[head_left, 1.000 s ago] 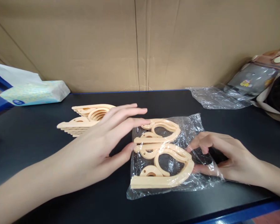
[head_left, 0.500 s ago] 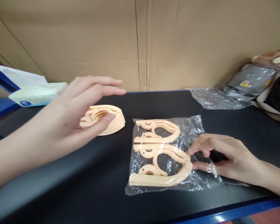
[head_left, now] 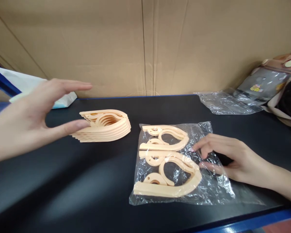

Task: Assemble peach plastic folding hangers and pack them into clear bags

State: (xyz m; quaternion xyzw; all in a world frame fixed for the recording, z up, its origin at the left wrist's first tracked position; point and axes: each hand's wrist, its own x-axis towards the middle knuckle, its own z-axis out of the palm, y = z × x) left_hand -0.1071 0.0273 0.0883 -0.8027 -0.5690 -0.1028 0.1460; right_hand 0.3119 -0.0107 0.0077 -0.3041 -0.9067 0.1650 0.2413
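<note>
A clear plastic bag lies on the black table with two peach plastic folded hangers inside it. My right hand rests on the bag's right side, fingers curled, the thumb under the film and pinching it. To the left sits a stack of several more peach hangers. My left hand hovers open just left of that stack, fingers stretched out, the thumb tip close to the stack's left end and holding nothing.
A cardboard wall closes the back of the table. A tissue pack lies at the back left. Crumpled empty clear bags and a printed pouch are at the back right. The blue table edge runs along the front.
My left hand has left the bag and swung left, past the loose stack, which now lies flat and uncovered. My right hand stays on the bag, which has shifted slightly.
</note>
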